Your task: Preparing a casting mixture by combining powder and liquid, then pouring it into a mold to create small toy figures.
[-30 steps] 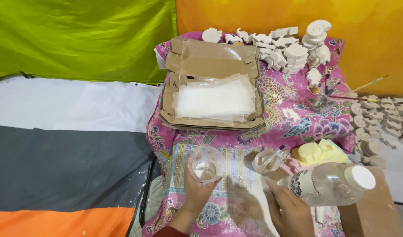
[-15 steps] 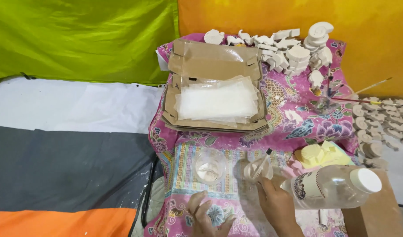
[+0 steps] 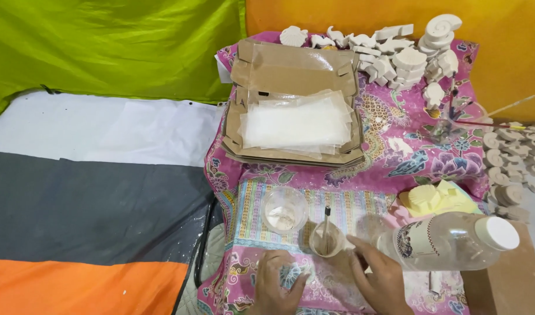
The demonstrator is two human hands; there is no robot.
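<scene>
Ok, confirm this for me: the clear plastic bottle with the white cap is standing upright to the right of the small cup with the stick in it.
Not quite. In the head view the clear plastic bottle with the white cap lies on its side, not upright. It is indeed to the right of the small cup with the stick in it.

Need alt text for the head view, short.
Two hands rest on a pink patterned cloth: the left hand lies flat, and the right hand is beside a small cup with a stick in it. A clear empty cup and a lying plastic bottle are close by.
</scene>
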